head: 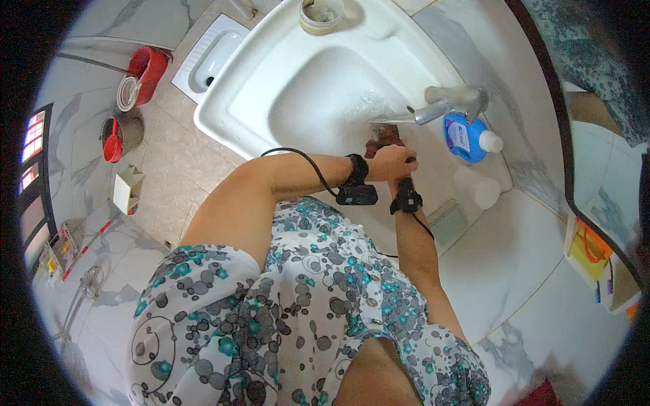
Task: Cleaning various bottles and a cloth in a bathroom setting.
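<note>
A dark reddish-brown cloth [384, 140] hangs over the near side of a white ceramic washbasin [238, 109]. It looks wet. My left hand [390, 161] is closed around its near end, with the fingers curled. Pressed against it from below is my right hand [395, 187], mostly covered by the left, so its fingers and grip are hidden. Water streams from the chrome faucet [432, 112] just beyond the cloth into the basin. Each wrist wears a black strap with a small cabled device.
A blue liquid bottle [464, 139] with a white cap stands by the faucet, near a white cup-like object [485, 189] and a greenish soap bar or dish [449, 223]. A round tub [321, 15] sits on the far rim. A squat toilet [213, 61] and a bucket [133, 131] lie left.
</note>
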A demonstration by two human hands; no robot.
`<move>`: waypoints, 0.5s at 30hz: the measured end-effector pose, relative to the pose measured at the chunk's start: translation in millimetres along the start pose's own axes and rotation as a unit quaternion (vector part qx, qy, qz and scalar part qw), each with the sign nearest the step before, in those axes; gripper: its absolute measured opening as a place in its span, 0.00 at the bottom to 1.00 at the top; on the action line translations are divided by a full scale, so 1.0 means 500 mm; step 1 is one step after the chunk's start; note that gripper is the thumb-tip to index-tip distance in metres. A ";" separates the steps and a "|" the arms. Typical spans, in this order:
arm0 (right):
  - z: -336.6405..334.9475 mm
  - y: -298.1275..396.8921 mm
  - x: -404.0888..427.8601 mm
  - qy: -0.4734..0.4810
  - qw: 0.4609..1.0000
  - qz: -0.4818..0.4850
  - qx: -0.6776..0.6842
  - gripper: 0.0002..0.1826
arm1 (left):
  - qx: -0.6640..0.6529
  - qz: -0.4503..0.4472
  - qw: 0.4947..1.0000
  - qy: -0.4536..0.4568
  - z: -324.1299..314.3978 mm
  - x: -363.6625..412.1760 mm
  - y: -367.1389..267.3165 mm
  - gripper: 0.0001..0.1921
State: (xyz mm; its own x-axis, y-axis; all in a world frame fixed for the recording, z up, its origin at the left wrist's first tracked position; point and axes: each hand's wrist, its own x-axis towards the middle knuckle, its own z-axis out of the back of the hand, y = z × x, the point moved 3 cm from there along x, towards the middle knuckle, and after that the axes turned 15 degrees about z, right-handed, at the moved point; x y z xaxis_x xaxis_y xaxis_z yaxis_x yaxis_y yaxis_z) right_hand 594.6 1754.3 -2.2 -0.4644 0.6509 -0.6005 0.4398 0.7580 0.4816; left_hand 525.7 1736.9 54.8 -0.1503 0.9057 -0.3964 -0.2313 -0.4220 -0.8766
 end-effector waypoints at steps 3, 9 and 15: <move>0.014 -0.012 0.014 0.101 0.987 -0.004 0.123 0.34 | 0.153 -0.066 0.985 -0.035 0.045 0.018 0.004 0.17; -0.075 0.004 -0.063 -0.009 0.999 0.029 0.012 0.21 | 0.283 -0.033 0.946 -0.153 0.221 0.098 0.107 0.13; 0.105 0.039 -0.078 -0.175 0.975 0.083 -0.110 0.23 | 0.432 -0.077 0.875 -0.205 0.276 0.101 0.132 0.16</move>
State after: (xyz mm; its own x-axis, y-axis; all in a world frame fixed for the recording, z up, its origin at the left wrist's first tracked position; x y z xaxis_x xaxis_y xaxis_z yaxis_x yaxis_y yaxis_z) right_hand 661.7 1741.7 -2.7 -0.0933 0.7416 -0.6643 0.2936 0.6580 0.6934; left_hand 370.0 1749.1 14.6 -0.3451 0.9386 -0.0052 -0.8924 -0.3298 -0.3081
